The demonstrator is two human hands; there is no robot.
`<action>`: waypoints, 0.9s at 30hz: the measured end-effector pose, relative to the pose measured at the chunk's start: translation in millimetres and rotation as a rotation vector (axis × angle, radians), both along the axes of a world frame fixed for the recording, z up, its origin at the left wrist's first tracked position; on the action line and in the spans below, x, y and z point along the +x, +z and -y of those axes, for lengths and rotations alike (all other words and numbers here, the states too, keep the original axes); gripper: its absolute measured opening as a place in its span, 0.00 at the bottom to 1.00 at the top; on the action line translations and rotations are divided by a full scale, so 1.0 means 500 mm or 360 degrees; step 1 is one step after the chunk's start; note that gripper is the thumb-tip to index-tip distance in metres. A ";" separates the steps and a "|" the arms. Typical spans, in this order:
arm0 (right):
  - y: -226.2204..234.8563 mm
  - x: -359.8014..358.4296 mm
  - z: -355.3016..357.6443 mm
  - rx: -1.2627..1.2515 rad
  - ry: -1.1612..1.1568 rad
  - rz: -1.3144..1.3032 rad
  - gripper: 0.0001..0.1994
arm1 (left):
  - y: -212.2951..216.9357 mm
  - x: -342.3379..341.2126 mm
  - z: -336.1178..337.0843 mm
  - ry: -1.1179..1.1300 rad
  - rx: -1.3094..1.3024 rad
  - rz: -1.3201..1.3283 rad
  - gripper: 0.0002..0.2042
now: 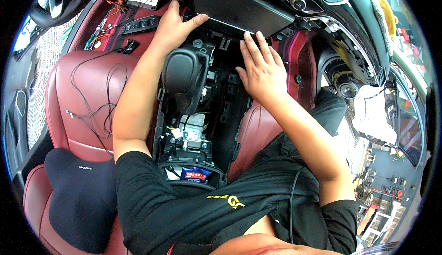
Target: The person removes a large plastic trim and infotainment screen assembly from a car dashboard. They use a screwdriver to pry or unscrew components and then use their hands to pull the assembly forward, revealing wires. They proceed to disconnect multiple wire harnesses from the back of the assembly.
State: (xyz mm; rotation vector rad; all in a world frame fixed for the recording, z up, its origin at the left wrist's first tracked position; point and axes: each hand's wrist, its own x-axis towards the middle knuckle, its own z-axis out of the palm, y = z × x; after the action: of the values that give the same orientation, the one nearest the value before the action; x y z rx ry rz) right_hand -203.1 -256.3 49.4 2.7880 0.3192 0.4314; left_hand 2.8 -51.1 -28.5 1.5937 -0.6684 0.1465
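Observation:
Both hands are up at a wide black panel [244, 6] with a glossy front, set in the middle of the dashboard. At its lower left corner, my left hand [177, 28] has its thumb and a finger spread apart; the thumb reaches the lower edge, and the other fingers are hard to see. Toward the lower right edge, my right hand [264, 68] lies with fingers stretched out, fingertips against the panel's rim. Between my forearms, a black gear lever [182, 71] stands in the opened centre console [221, 103], whose brackets and metal parts show.
Loose black cables [110, 82] lie on the red seat [92, 80] at left, below a dark cushion [83, 204]. A switch panel [140, 25] and coloured wires [99, 31] are near the steering wheel [60, 2]. The right door's speaker [346, 90] is exposed.

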 end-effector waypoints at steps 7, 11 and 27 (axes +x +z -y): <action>0.019 -0.013 0.098 0.1237 -0.0355 0.0288 0.17 | 0.032 -0.018 -0.018 0.0120 0.0078 -0.0096 0.40; 0.021 0.029 0.103 0.2486 -0.0945 0.0219 0.30 | 0.031 -0.013 -0.046 0.0421 0.0326 -0.0058 0.38; 0.006 0.069 0.121 0.2792 -0.0613 -0.0102 0.20 | 0.069 -0.031 -0.063 -0.0093 0.0123 -0.0568 0.31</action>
State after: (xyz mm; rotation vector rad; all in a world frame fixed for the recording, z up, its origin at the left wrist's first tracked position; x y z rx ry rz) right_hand -168.7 -316.7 52.3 4.2753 -1.1754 0.7267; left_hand -12.6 -19.4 6.3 1.6193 -0.4449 -0.2059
